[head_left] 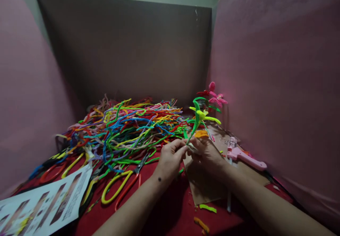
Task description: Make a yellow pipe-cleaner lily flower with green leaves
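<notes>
A pipe-cleaner flower [202,114] with yellow petals and a long green leaf [197,119] stands upright, tilted a little to the right, above my fingers. My left hand [171,158] pinches the base of its green stem between thumb and fingertips. Close against it, my right hand [208,156] has its fingers closed at the same stem; its fingertips are partly hidden. An orange fuzzy piece [201,134] shows just behind my right hand. Under the hands lies a sheet of brown cardboard [203,188].
A big heap of coloured pipe cleaners [130,129] fills the back left. Yellow-and-red-handled scissors [127,183] and a printed sheet [50,204] lie at left. On the right are a pink glue gun [245,157] and pink pipe-cleaner flowers [218,99]. Scraps [208,208] dot the red cloth.
</notes>
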`<state>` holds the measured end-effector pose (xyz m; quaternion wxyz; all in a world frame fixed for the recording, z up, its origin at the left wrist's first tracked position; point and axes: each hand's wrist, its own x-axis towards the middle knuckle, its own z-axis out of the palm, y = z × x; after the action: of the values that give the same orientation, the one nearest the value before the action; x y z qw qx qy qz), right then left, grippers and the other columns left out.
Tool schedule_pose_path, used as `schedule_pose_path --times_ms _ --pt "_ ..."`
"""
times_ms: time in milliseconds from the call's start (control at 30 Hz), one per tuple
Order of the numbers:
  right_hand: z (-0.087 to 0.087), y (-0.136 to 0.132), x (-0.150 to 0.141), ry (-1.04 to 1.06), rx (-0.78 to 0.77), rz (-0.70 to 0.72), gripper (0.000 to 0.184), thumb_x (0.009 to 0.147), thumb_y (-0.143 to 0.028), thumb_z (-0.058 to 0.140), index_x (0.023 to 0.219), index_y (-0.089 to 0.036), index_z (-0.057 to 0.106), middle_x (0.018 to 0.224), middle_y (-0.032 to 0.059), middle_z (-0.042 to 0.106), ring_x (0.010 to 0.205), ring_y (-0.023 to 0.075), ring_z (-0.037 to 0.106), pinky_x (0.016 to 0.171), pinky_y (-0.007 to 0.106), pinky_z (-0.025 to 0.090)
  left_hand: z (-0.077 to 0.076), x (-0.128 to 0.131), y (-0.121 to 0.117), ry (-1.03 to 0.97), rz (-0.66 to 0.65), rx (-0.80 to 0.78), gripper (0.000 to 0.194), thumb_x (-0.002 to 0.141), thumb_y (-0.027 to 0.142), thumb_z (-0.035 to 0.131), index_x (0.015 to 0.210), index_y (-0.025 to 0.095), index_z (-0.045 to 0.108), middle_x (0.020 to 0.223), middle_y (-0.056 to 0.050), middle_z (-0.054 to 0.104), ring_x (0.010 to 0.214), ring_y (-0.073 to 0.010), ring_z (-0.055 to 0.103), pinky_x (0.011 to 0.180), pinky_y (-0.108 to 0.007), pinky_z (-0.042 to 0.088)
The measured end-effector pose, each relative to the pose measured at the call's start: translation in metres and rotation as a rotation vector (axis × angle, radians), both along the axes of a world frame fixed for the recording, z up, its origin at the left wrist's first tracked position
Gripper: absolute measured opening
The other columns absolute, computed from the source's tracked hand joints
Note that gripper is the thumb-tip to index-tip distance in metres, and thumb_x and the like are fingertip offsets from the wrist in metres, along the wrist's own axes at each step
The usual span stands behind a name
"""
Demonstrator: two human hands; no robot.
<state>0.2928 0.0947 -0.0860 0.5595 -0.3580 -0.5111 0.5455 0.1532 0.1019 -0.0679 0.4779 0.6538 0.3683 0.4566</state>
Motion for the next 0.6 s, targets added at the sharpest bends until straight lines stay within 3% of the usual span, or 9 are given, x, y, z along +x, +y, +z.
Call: schedule_pose_path --times_ms 167,300,400,533,600 --pt "0.0034 -0.0001 0.0004 0.06 -0.009 0.064 0.02 0.075 -0.035 0.063 0.078 -0.015 0.067 0.062 -0.0006 0.051 0.051 0.006 0.039 0.045 0.02 0.025 0.0044 -0.003 -0.001 -0.324 -0.334 -0.492 0.016 0.073 0.029 0.062 0.076 0.015 0.054 0.05 0.007 0.042 0.035 -0.0015 0.02 0.034 -0.015 0.015" --pt "0.0057 -0.0019 -0.0006 0.097 0.087 0.082 0.017 0.074 -0.031 0.063 0.078 -0.016 0.067 0.062 -0.0008 0.053 0.052 0.0076 0.042 0.048 0.022 0.029 0.0036 -0.0046 -0.0026 -0.447 -0.495 -0.566 0.019 0.073 0.029 0.063 0.082 0.015 0.054 0.052 0.008 0.04 0.036 -0.0008 0.015 0.034 -0.014 0.015" --pt "0.0086 -0.0033 -0.0004 0.039 0.091 -0.025 0.019 0.073 -0.032 0.063 0.065 -0.015 0.062 0.056 -0.0029 0.048 0.049 0.0068 0.037 0.046 0.022 0.027 0.0054 -0.0034 -0.0027 -0.273 -0.373 -0.449 0.021 0.078 0.034 0.057 0.075 0.013 0.055 0.051 0.006 0.044 0.038 -0.0015 0.021 0.037 -0.014 0.018" --pt "0.0096 -0.0045 -0.0014 -0.059 0.05 -0.153 0.025 0.071 -0.036 0.065 0.058 -0.015 0.057 0.055 -0.0046 0.041 0.048 0.0067 0.033 0.045 0.022 0.024 0.0032 -0.0016 -0.0026 0.035 -0.031 -0.024 0.011 0.073 0.024 0.06 0.07 0.014 0.059 0.06 0.002 0.055 0.051 -0.0067 0.043 0.051 -0.018 0.034" --pt "0.0091 -0.0053 -0.0033 -0.092 0.047 -0.179 0.025 0.07 -0.038 0.065 0.061 -0.016 0.06 0.058 -0.0032 0.043 0.051 0.0076 0.034 0.045 0.022 0.024 -0.0007 -0.0014 -0.0036 0.115 0.07 0.168 0.007 0.074 0.021 0.058 0.069 0.015 0.06 0.062 0.002 0.055 0.059 -0.0091 0.047 0.059 -0.02 0.037"
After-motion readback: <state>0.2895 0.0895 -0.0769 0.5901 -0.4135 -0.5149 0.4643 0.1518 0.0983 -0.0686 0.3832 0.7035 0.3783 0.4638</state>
